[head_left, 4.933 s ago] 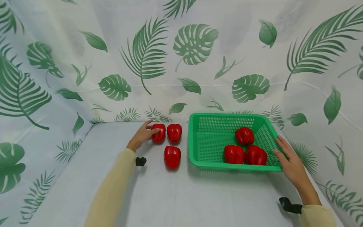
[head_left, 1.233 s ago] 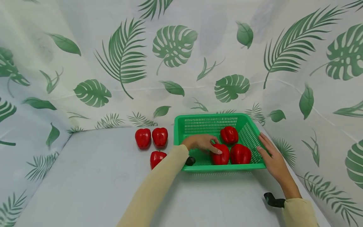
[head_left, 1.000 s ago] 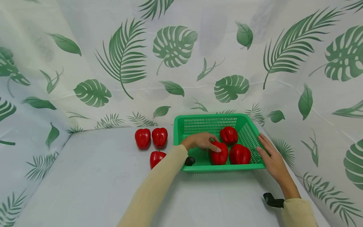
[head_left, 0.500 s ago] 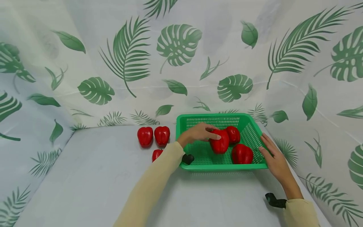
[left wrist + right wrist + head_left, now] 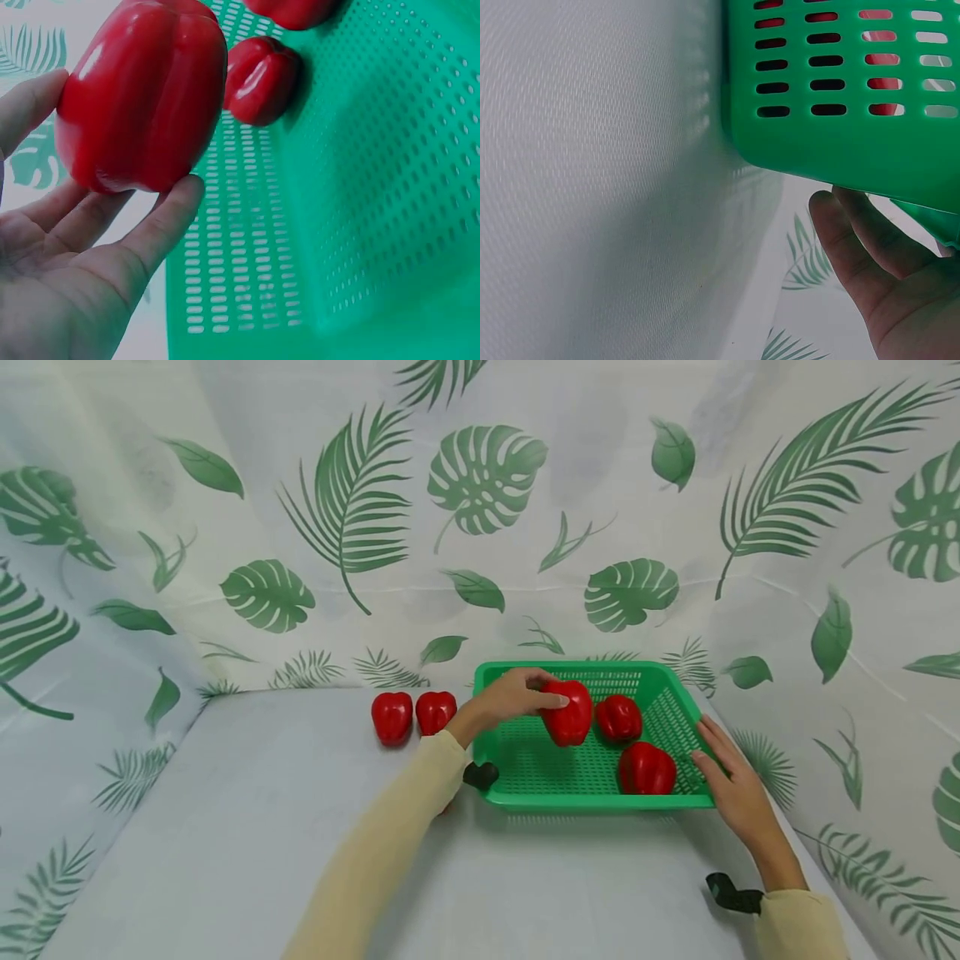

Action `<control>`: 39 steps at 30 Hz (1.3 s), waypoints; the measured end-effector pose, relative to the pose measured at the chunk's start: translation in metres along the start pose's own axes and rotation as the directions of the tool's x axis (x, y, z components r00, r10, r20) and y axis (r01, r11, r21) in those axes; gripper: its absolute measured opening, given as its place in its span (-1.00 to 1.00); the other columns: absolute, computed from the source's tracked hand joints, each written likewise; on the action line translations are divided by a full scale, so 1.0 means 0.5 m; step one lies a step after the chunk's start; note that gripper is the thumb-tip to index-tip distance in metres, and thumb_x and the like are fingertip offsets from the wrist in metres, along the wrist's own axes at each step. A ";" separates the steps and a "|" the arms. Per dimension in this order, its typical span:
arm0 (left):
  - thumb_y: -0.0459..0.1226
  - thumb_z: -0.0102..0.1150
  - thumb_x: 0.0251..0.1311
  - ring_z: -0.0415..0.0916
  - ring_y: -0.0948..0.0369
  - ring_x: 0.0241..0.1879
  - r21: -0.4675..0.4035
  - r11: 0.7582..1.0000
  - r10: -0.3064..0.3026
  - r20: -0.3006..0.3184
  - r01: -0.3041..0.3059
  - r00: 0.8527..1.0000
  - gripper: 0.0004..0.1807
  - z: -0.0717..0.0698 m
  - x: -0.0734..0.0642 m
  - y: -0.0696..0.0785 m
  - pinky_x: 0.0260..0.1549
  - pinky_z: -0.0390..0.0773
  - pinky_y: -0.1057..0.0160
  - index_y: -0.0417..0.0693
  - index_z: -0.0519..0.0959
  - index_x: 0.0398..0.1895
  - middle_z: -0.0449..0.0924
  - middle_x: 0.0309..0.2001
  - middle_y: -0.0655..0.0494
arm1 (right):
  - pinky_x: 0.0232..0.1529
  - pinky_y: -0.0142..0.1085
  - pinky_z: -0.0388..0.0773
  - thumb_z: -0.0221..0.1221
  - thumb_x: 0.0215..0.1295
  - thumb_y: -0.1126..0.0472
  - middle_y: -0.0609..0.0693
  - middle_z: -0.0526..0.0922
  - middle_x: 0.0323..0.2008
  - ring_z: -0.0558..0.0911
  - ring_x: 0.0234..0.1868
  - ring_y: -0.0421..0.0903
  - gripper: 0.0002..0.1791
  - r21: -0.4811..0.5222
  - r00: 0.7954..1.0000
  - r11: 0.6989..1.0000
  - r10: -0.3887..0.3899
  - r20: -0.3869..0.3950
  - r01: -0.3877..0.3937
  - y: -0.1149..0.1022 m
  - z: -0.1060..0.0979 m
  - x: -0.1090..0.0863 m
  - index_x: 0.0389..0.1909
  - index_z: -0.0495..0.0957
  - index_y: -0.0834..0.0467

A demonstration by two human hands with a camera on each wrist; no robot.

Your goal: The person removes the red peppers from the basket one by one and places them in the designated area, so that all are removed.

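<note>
My left hand (image 5: 512, 700) pinches a red bell pepper (image 5: 567, 714) between thumb and fingers, above the left part of the green basket (image 5: 600, 802). The left wrist view shows fingertips on both sides of this bell pepper (image 5: 142, 97), with the perforated basket wall behind. Two more red bell peppers lie in the basket, one at the back (image 5: 619, 719) and one at the front right (image 5: 647, 769). My right hand (image 5: 742, 789) rests against the basket's right end, fingers fairly straight; in the right wrist view its fingertips (image 5: 829, 206) are at the basket's edge.
Left of the basket, a red bell pepper (image 5: 392, 719) and another bell pepper (image 5: 436, 710) stand on the white table (image 5: 225, 827). Most of a third is hidden by my left sleeve (image 5: 382, 835). A leaf-patterned sheet (image 5: 510, 560) hangs behind.
Earlier my left hand was at a bell pepper on the table, then at one in the basket's front. That pepper has been lifted, back and left. The right hand stays at the basket.
</note>
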State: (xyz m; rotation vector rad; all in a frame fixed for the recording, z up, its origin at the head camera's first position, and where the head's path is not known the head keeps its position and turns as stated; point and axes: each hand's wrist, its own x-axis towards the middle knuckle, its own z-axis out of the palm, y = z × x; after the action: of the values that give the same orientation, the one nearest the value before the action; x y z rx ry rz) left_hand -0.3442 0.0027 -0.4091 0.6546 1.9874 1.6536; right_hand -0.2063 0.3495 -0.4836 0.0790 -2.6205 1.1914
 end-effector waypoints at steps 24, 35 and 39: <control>-0.09 0.31 0.44 0.61 -0.02 0.17 0.065 0.998 -0.002 -0.226 0.018 0.974 -0.44 -0.144 -0.142 0.003 0.26 0.58 -0.11 -0.07 0.54 0.43 0.63 0.22 0.00 | 0.43 0.59 -0.16 -0.10 0.77 0.07 0.26 -0.06 0.71 -0.13 0.67 0.39 -0.33 0.014 1.000 1.000 0.007 0.015 -0.007 0.003 0.001 0.001 0.70 0.04 0.28; -0.03 0.31 0.41 0.40 -0.05 0.37 0.128 0.989 -0.029 -0.322 0.074 0.946 -0.39 -0.207 -0.227 -0.025 0.32 0.49 -0.28 0.06 0.53 0.48 0.54 0.34 0.01 | 0.40 0.61 -0.18 -0.12 0.77 0.06 0.23 -0.09 0.71 -0.16 0.67 0.39 -0.33 0.008 0.999 0.999 0.041 0.020 -0.041 0.002 0.003 0.000 0.71 0.01 0.24; -0.08 0.30 0.43 0.39 -0.07 0.39 0.112 0.990 -0.040 -0.356 0.085 0.933 -0.42 -0.229 -0.264 -0.043 0.35 0.46 -0.27 -0.03 0.51 0.45 0.52 0.36 -0.04 | 0.41 0.61 -0.19 -0.14 0.77 0.07 0.22 -0.09 0.72 -0.17 0.67 0.39 -0.33 0.006 0.999 0.999 0.035 0.021 -0.036 0.000 0.008 0.001 0.71 0.02 0.26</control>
State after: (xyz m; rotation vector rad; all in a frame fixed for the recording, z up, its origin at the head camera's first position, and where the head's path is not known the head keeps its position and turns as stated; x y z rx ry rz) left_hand -0.3150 -0.1711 -0.4044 0.3465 2.3538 1.7126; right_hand -0.2078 0.3468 -0.4858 0.0464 -2.6464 1.2172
